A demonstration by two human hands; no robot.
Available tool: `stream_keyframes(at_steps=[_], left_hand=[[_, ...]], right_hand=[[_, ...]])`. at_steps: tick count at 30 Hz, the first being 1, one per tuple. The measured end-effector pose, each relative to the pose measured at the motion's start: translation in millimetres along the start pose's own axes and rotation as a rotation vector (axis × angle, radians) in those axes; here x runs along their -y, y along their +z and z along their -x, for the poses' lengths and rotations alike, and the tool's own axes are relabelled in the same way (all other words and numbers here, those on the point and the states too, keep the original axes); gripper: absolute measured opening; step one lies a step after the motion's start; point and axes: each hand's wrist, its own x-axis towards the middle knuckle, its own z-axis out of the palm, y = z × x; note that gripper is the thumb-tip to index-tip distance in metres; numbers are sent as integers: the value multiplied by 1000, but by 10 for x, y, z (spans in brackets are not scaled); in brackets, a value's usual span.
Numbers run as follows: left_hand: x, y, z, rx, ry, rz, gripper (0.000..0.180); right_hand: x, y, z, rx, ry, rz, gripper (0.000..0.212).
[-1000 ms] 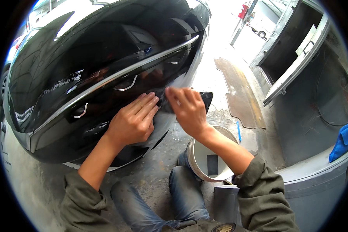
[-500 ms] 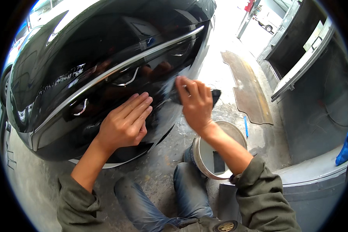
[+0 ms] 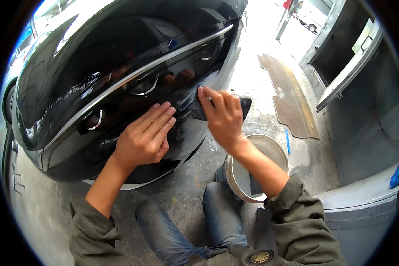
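we have a thin dark sheet (image 3: 246,107) against the near right corner of a black car (image 3: 93,57), beside a dull, greyish, streaked patch (image 3: 189,141) on its otherwise glossy body. our right hand (image 3: 222,113) grasps the sheet from above, fingers bent, and one corner sticks out past the knuckles; what lies beneath the palm is hidden from us. our left hand (image 3: 144,137) is released, grasping nothing, its straight fingers side by side and laid flat on the black body just left of the patch.

above our hands a bright trim strip (image 3: 139,76) slants across the car. below the right wrist, a round pale bucket (image 3: 230,175) stands on the grey floor (image 3: 181,190), a dark rectangular piece (image 3: 256,187) inside it, partly hidden by our forearm. near the bucket lies a narrow blue strip (image 3: 287,141), and past that a long brown mat (image 3: 292,99) with a wavy edge. we see our jeans (image 3: 222,213) below, between two rolled olive sleeves (image 3: 303,221). at the far right hangs a blue cloth (image 3: 398,174).
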Motion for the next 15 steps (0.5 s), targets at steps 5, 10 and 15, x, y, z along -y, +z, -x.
stream_keyframes(at_steps=[5,10,15], left_hand=[[30,-50,17,35,-31,34,47],[-72,14,-137,157,-66,37,60],[-131,376,-551,194,-105,16,66]], right_hand=[[452,-177,37,26,-53,-252,41],[-27,-347,195,4,457,-400,33],[-195,-472,-103,72,933,-494,26]])
